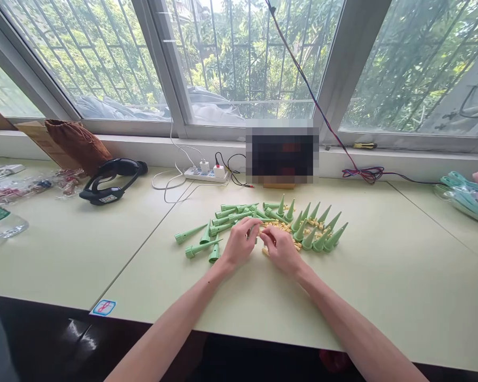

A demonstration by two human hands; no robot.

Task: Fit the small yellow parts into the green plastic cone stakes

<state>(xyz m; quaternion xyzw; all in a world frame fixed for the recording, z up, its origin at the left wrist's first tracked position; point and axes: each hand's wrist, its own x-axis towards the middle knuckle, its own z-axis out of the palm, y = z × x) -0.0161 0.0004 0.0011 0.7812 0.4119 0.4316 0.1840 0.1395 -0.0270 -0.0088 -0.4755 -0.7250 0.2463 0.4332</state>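
My left hand (pixel 242 240) is closed, its fingers curled around a green cone-shaped spike that shows only in small part between the fingers. Close beside it, my right hand (pixel 281 248) pinches with thumb and forefinger; whatever is in that pinch is too small and hidden to make out. Several green spikes (pixel 191 233) lie on their sides or stand at the left. To the right, several more green spikes (pixel 319 241) stand upright with points up. Small yellow pieces (pixel 278 225) are heaped behind and around my right hand.
The pale table (pixel 151 276) stands under barred windows. Behind the spikes are a power strip (pixel 207 174) with cables and a blurred dark screen (pixel 282 154). At left are a black headset (pixel 111 183), a brown pouch (pixel 77 146) and a bottle (pixel 3 220); bagged straps (pixel 468 193) lie right.
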